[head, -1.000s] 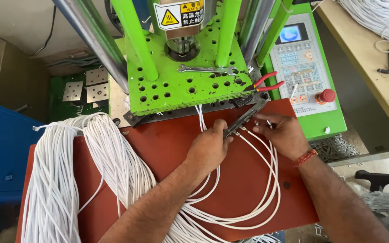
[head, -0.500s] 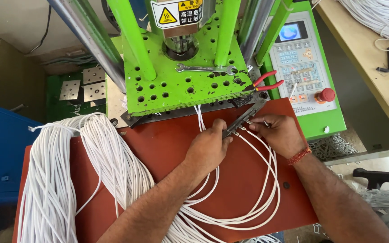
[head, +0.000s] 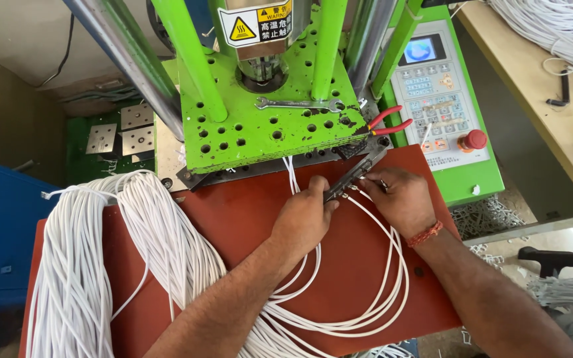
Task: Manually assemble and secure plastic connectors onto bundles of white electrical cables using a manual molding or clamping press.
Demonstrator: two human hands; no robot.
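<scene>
My left hand (head: 306, 215) and my right hand (head: 399, 199) meet on a red-brown work surface (head: 233, 219) in front of a green moulding machine (head: 260, 126). Between them lies a narrow dark metal mould bar (head: 356, 174), slanting up to the right. My left thumb and fingers pinch its lower end, where white cables (head: 373, 278) enter. My right hand grips the bar from the right side. The cables loop down and back towards me across the surface.
A thick bundle of white cables (head: 114, 252) drapes over the surface's left side. A spanner (head: 296, 104) and red-handled pliers (head: 386, 122) rest on the machine's plate. A control panel (head: 436, 93) with a red button (head: 475, 139) is at right; a wooden bench (head: 552, 99) beyond.
Both hands have stayed on the mould bar with only small shifts. The view has barely moved.
</scene>
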